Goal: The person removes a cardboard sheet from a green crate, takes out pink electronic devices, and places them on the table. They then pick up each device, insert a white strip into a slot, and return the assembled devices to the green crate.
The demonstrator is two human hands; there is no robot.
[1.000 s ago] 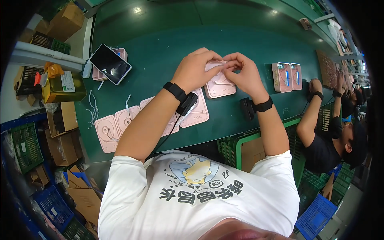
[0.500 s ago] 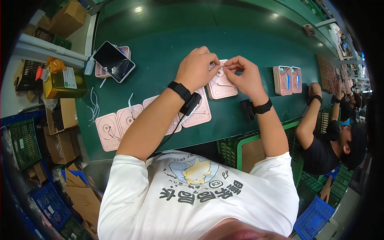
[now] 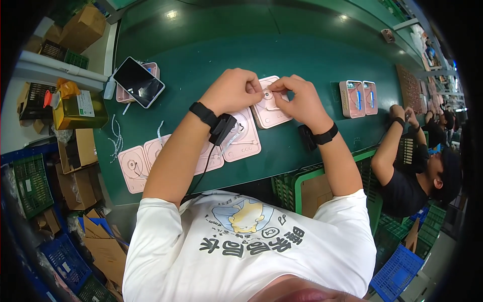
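Your left hand (image 3: pixel 230 90) and right hand (image 3: pixel 305 104) pinch over the pink box (image 3: pixel 272 119), on what I can't tell; it's probably light, stiff, best held by its sides.

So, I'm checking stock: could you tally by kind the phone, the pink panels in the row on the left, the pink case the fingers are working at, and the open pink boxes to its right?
Phone: 1
Pink panels in view: 4
Pink case: 1
Open pink boxes: 2
Total: 8
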